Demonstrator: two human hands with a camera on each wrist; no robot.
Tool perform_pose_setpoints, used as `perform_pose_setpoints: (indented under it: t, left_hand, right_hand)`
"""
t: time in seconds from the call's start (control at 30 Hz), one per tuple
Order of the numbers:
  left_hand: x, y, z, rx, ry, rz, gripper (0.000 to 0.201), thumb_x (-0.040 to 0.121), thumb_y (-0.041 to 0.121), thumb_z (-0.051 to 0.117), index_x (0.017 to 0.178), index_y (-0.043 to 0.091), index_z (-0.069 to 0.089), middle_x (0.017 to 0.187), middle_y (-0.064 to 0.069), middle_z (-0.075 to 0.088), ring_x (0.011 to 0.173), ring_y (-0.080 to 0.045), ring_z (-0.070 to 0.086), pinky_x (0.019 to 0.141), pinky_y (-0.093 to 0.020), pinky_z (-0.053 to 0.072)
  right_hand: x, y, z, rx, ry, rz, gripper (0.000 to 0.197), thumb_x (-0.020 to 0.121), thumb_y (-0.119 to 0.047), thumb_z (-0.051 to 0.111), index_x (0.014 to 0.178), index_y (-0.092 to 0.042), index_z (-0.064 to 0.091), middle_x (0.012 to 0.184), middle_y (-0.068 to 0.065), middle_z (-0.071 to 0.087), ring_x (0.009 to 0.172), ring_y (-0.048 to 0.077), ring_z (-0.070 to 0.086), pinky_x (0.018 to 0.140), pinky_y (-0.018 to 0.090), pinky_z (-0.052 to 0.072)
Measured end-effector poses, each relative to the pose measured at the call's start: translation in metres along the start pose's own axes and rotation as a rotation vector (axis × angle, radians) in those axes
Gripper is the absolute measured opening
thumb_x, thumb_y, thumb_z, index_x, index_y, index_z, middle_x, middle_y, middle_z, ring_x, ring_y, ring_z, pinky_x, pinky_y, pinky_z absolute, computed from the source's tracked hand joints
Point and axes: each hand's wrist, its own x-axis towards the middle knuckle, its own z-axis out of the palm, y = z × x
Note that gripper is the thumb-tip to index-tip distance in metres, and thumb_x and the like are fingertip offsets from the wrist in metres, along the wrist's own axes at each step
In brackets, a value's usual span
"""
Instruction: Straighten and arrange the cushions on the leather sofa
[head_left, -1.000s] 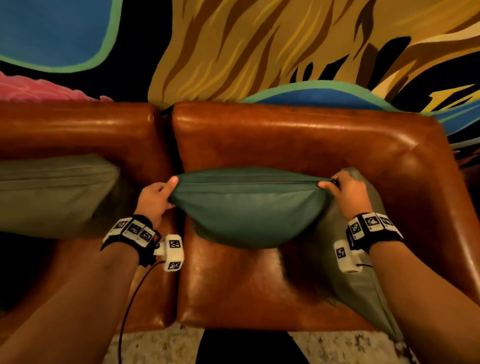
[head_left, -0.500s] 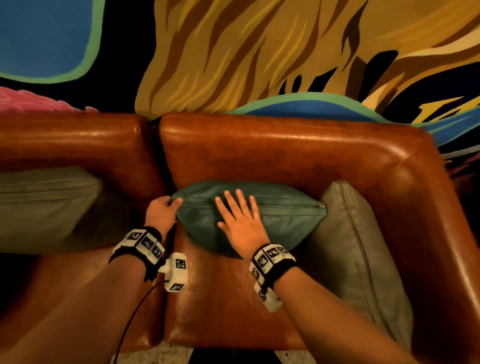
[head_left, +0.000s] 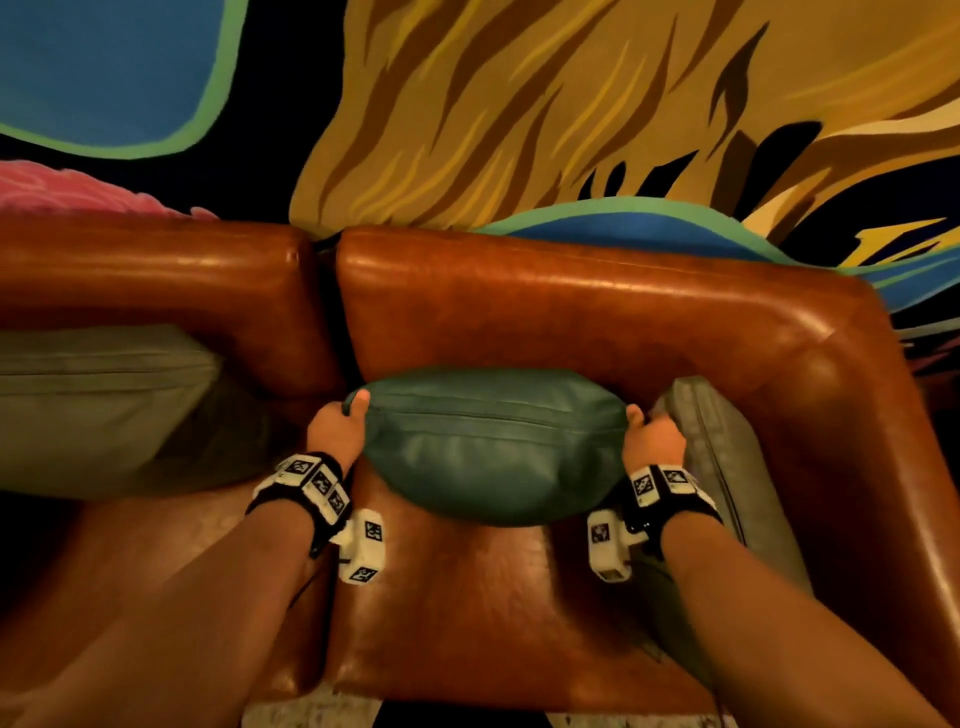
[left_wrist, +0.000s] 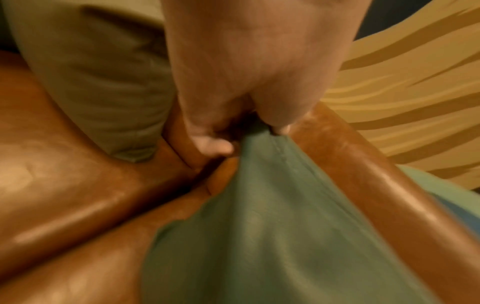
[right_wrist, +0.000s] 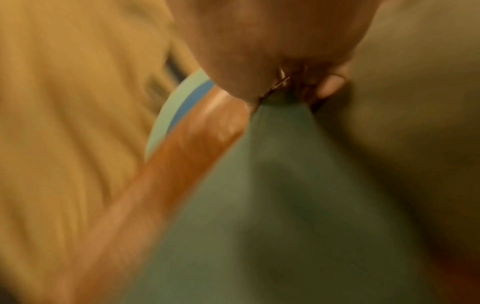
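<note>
A teal leather cushion (head_left: 493, 447) stands on edge against the backrest of the brown leather sofa (head_left: 571, 322), on the right seat. My left hand (head_left: 345, 423) pinches its upper left corner, and the left wrist view shows the same left hand (left_wrist: 233, 131) holding a pinch of the teal cushion (left_wrist: 272, 236). My right hand (head_left: 649, 436) pinches the upper right corner, seen blurred in the right wrist view as the right hand (right_wrist: 298, 88) on the teal cushion (right_wrist: 285, 195). A grey-green cushion (head_left: 727, 467) leans against the right armrest beside it.
A larger olive cushion (head_left: 98, 405) leans on the left seat's backrest. A painted mural wall (head_left: 519, 114) rises behind the sofa. Speckled floor (head_left: 311, 712) shows at the sofa's front edge. The seat in front of the teal cushion is bare leather (head_left: 467, 597).
Half a second ago my right hand lay flat on the teal cushion's face; it has moved right and pinches the right corner. The cushion now looks plumper and more upright.
</note>
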Motion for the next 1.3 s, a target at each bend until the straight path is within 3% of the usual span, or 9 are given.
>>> perform_pose_setpoints:
  t: [0.1,0.3,0.43,0.57,0.7,0.87,1.0,1.1,1.3]
  left_hand:
    - [-0.012,0.013,0.001,0.052,0.058,0.086,0.056,0.101,0.046,0.045,0.102,-0.008,0.061,0.109,-0.032,0.065,0.105,-0.046,0.061,0.088,-0.045,0.047]
    - [-0.011,-0.007,-0.005,0.081,0.11,0.172,0.051,0.099,0.045,0.051,0.091,-0.004,0.061,0.095,-0.027,0.067,0.094,-0.042,0.063,0.079,-0.041,0.044]
    - [-0.014,-0.003,0.006,0.102,0.244,0.179,0.05,0.101,0.041,0.048,0.11,-0.006,0.062,0.114,-0.03,0.064,0.112,-0.045,0.058,0.097,-0.046,0.044]
    - [-0.048,0.026,0.04,0.516,0.243,0.621,0.06,0.1,0.039,0.048,0.147,0.002,0.039,0.158,-0.019,0.033,0.148,-0.042,0.023,0.118,-0.054,0.022]
    - [-0.079,0.002,0.096,0.911,-0.07,1.04,0.076,0.099,0.061,0.024,0.156,0.011,0.026,0.166,-0.005,0.019,0.154,-0.026,0.008,0.122,-0.054,0.011]
    - [-0.058,-0.029,0.086,1.039,-0.016,0.893,0.076,0.095,0.068,0.018,0.158,0.026,0.018,0.166,-0.009,0.016,0.154,-0.034,0.009,0.121,-0.061,0.004]
    - [-0.046,-0.017,0.048,0.702,0.285,0.41,0.07,0.1,0.056,0.031,0.156,0.013,0.025,0.161,-0.021,0.025,0.15,-0.04,0.021,0.118,-0.061,0.009]
    - [-0.036,-0.007,0.024,0.366,0.178,0.089,0.063,0.102,0.053,0.032,0.138,0.004,0.048,0.14,-0.026,0.05,0.132,-0.046,0.043,0.106,-0.06,0.034]
    - [-0.036,0.008,0.004,-0.016,0.164,0.203,0.045,0.102,0.04,0.048,0.109,-0.003,0.06,0.11,-0.027,0.066,0.107,-0.04,0.061,0.088,-0.042,0.045]
  right_hand:
    - [-0.001,-0.001,-0.001,0.186,0.05,-0.05,0.049,0.104,-0.038,0.047,0.106,0.007,0.065,0.102,0.029,0.067,0.102,0.044,0.063,0.074,0.04,0.041]
    - [0.011,0.021,-0.012,0.208,0.144,-0.265,0.036,0.1,-0.032,0.056,0.111,0.0,0.066,0.101,0.023,0.069,0.095,0.037,0.064,0.073,0.032,0.041]
    - [0.005,0.016,0.018,0.032,0.314,-0.2,0.041,0.1,-0.035,0.053,0.127,-0.006,0.059,0.128,0.024,0.057,0.123,0.044,0.051,0.1,0.051,0.04]
    - [-0.056,-0.008,0.058,-0.316,0.35,-0.634,0.071,0.098,-0.047,0.034,0.158,-0.011,0.023,0.165,0.014,0.018,0.154,0.036,0.011,0.122,0.048,-0.01]
    - [-0.089,-0.001,0.11,-0.535,0.126,-0.943,0.072,0.099,-0.051,0.03,0.159,-0.013,0.021,0.167,0.005,0.014,0.155,0.028,0.009,0.122,0.058,0.004]
    - [-0.058,0.018,0.104,-0.662,0.065,-0.966,0.068,0.096,-0.063,0.029,0.158,-0.034,0.024,0.166,-0.001,0.018,0.154,0.032,0.015,0.122,0.059,-0.002]
    - [-0.015,0.033,0.05,-0.288,0.253,-0.465,0.058,0.1,-0.047,0.037,0.154,-0.027,0.034,0.161,0.017,0.027,0.148,0.04,0.024,0.119,0.059,0.015]
    - [0.002,0.04,0.018,0.075,0.265,-0.148,0.053,0.099,-0.032,0.053,0.148,-0.012,0.044,0.144,0.025,0.042,0.13,0.042,0.044,0.107,0.048,0.037]
    - [0.017,0.029,-0.014,0.453,0.103,-0.111,0.027,0.095,-0.01,0.064,0.121,-0.005,0.069,0.12,0.017,0.069,0.114,0.03,0.064,0.085,0.028,0.045]
